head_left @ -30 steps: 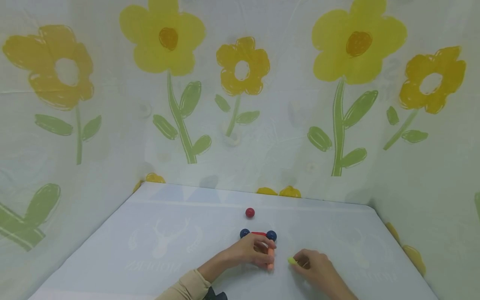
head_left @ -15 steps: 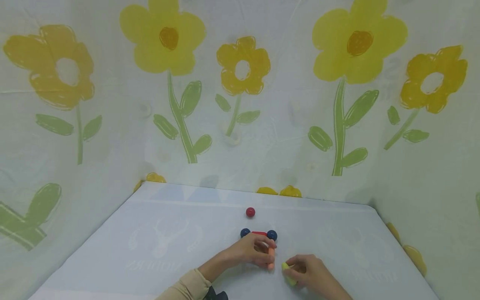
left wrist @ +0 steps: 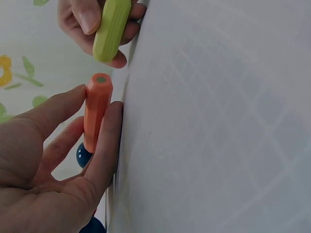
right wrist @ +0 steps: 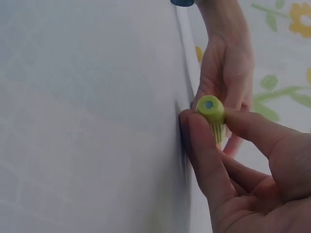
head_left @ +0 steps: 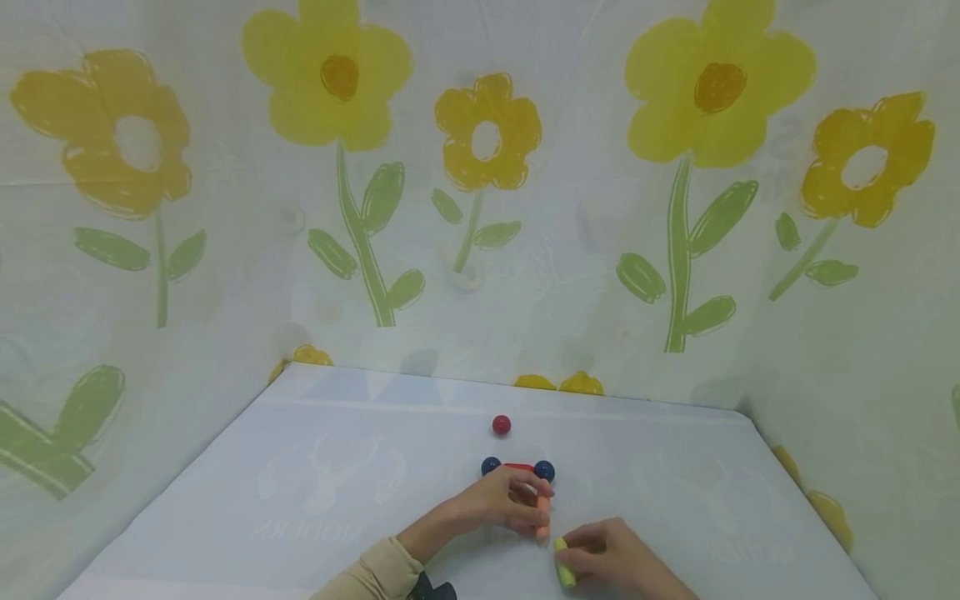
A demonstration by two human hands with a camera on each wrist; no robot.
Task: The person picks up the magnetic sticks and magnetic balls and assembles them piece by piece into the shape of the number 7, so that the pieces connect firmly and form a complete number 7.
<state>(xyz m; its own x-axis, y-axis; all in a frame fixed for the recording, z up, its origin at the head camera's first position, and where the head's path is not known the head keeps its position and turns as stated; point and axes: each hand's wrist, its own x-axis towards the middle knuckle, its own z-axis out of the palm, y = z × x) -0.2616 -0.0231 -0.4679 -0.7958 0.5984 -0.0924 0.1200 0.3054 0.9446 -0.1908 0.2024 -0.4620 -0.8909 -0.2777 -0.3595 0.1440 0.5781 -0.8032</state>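
My left hand [head_left: 498, 500] pinches an orange magnetic rod [left wrist: 97, 114] between thumb and fingers. The rod's far end is at a dark blue ball [head_left: 544, 471]; fingers partly cover the join. A red rod [head_left: 519, 467] runs from that ball to a second blue ball [head_left: 491, 466]. Just right of the orange rod's near end, my right hand [head_left: 618, 557] pinches a yellow-green magnetic rod [head_left: 565, 563]. In the right wrist view, a small round grey inset shows in the end of this rod [right wrist: 209, 108]. A gap separates the two hand-held rods.
Beyond the blue balls, a loose red ball [head_left: 501, 425] sits on the white-covered table [head_left: 420, 433]. A black object [head_left: 433, 588], partly out of view, lies by the left forearm. Flower-printed curtains [head_left: 555, 250] border the table at the back and sides.
My right hand has moved left and nearer to me, and the yellow-green rod has turned to lie nearly lengthwise, near the orange one. The left hand and the joined pieces have stayed put.
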